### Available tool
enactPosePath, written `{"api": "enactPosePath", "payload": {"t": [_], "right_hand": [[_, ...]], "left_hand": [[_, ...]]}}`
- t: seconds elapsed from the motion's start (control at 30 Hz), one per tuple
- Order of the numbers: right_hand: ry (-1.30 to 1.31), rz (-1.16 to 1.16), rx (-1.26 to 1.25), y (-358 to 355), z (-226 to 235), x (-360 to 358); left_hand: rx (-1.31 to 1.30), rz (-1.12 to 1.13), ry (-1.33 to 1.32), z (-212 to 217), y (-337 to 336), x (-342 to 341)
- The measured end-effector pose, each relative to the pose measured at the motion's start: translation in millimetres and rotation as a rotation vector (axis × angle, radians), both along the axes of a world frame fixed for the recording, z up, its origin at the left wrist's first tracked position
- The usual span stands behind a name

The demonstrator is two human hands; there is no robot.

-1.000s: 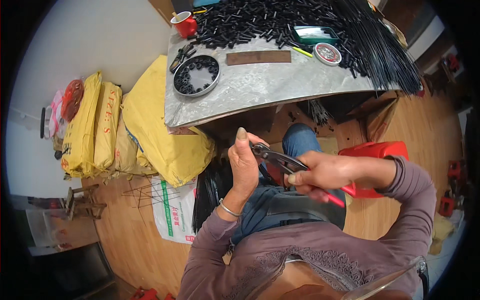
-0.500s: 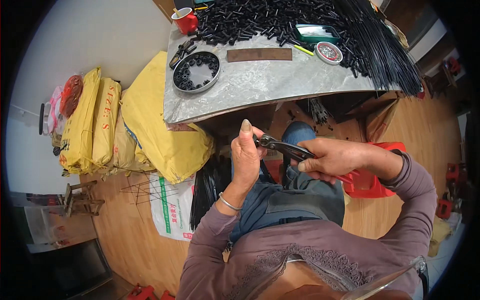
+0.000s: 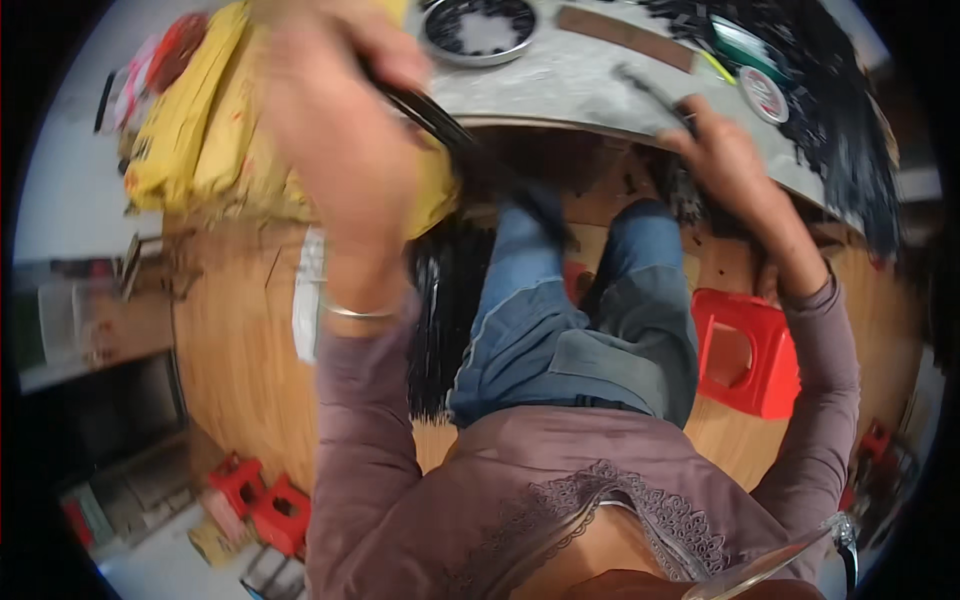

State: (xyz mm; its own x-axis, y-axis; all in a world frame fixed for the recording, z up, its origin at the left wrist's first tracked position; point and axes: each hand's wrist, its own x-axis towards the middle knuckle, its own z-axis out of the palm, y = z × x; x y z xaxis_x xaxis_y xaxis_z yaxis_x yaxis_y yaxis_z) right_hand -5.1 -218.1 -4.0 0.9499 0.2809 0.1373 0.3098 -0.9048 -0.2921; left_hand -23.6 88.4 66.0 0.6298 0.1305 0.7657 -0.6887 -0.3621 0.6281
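My left hand [image 3: 340, 120] is raised at the upper left, smeared by motion, near the table's left end. Its fingers are closed round a long black rod-like thing [image 3: 455, 130], which slants down to the right over my lap. Blur hides its exact kind and whether it is one piece or several. My right hand [image 3: 722, 160] is at the table's front edge on the right. It grips pliers [image 3: 648, 90], whose blurred head points up and left above the grey tabletop [image 3: 580, 90].
On the table are a round metal tin [image 3: 480, 60] of black pieces, a brown flat bar [image 3: 625, 38], a green box [image 3: 745, 50] and a small round tin [image 3: 763, 95]. Black rods [image 3: 450, 320] stand left of my legs. A red stool [image 3: 775, 385] is at right, yellow sacks [image 3: 225, 110] at left.
My hands have parted. The left has swung up and left with the black thing; the right has carried the pliers up to the table edge. The view has shifted, showing less of the table.
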Motion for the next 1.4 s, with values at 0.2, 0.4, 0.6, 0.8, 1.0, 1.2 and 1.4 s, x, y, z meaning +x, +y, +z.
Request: {"api": "enactPosePath", "payload": {"t": [0.2, 0.4, 0.6, 0.8, 1.0, 1.2, 1.4], "right_hand": [[-0.067, -0.060, -0.216, -18, -46, 53], [-0.290, -0.127, -0.217, -41, -38, 55], [-0.585, 0.038, -0.033, -26, -54, 61], [-0.703, -0.147, -0.218, -92, -18, 54], [-0.393, -0.843, -0.354, -241, 18, 95], [-0.145, -1.127, -0.454, -269, 0, 145], [-0.074, -1.066, -0.263, -296, 1, 173]], "left_hand": [[-0.248, -0.381, 0.218, 80, 117, -57], [0.361, 0.165, 0.720, -179, 72, -26], [0.790, 0.211, 1.004, -456, 119, -65], [0.992, 0.706, 1.339, -543, 109, -83], [0.615, 0.560, 1.580, -476, 84, -55], [0.441, 0.511, 1.553, -428, 77, -47], [0.603, 0.435, 1.429, -475, 116, -68]]}}
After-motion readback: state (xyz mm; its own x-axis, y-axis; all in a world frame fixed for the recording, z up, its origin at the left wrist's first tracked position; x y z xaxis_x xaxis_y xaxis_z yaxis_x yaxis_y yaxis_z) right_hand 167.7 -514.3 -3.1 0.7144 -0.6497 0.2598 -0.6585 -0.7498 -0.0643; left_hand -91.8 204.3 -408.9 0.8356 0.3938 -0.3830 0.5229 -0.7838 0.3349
